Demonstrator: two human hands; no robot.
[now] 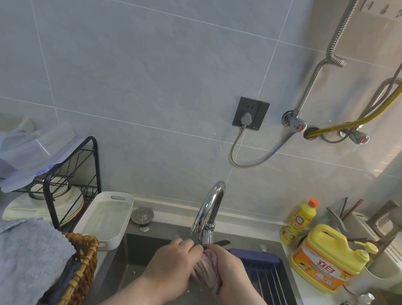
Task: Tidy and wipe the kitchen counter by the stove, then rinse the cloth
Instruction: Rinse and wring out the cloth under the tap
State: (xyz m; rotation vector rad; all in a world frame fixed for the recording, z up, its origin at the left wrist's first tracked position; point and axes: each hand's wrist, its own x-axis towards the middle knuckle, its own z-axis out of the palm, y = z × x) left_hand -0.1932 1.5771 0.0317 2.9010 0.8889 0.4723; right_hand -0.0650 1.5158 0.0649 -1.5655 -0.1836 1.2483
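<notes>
A bunched pink cloth (206, 268) is held between both hands over the steel sink (133, 260), right under the spout of the chrome tap (210, 208). My left hand (174, 265) grips its left side and my right hand (227, 268) wraps its right side. Most of the cloth is hidden by my fingers. I cannot tell whether water is running.
A dark drying rack (268, 274) spans the sink's right part. Two yellow detergent bottles (329, 259) stand on the right counter. Left of the sink are a white tray (105, 217), a wicker basket (82, 272) with a grey towel (19, 261), and a black dish rack (72, 180).
</notes>
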